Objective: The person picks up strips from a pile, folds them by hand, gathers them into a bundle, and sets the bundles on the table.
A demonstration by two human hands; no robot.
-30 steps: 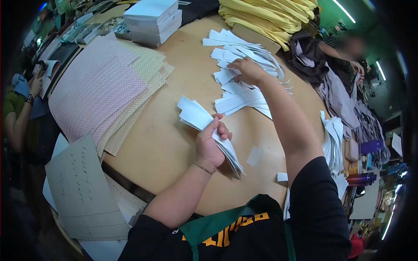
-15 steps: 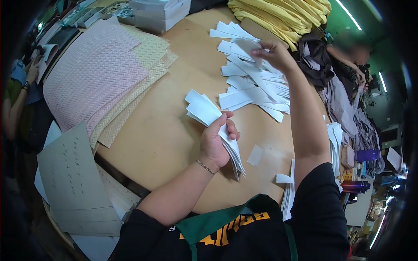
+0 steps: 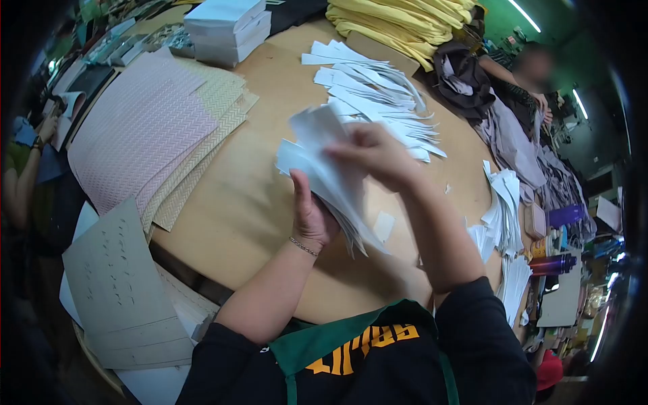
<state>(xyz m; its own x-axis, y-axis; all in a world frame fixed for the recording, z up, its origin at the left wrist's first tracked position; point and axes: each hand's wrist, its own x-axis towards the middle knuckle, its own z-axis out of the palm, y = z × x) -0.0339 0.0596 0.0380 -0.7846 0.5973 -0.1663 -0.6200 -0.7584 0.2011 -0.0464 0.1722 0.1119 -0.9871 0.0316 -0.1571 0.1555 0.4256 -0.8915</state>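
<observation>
My left hand (image 3: 313, 217) holds a fanned bundle of white strips (image 3: 297, 159) over the table, its thumb lifted off them and its other fingers hidden beneath. Just above it, my right hand (image 3: 376, 154), smeared by motion, pinches another white strip (image 3: 317, 127) that lies over the bundle. Whether these strips are paper or stiff fabric I cannot tell. Beyond my right hand spreads a loose pile of white strips (image 3: 368, 84). A small pale rectangular piece (image 3: 384, 227) lies on the table close to the bundle's lower end.
Pink woven-pattern sheets (image 3: 142, 128) cover the table's left side, with a grey marked board (image 3: 125, 290) nearer me. White stacked blocks (image 3: 226, 30) and folded yellow cloth (image 3: 405, 27) stand at the back. More white strips (image 3: 503, 209) lie right. Another person's hand (image 3: 542, 104) touches grey cloth.
My right hand has come back from the loose pile to the bundle, bringing a white strip. My left thumb has lifted off the bundle. The camera view has shifted slightly.
</observation>
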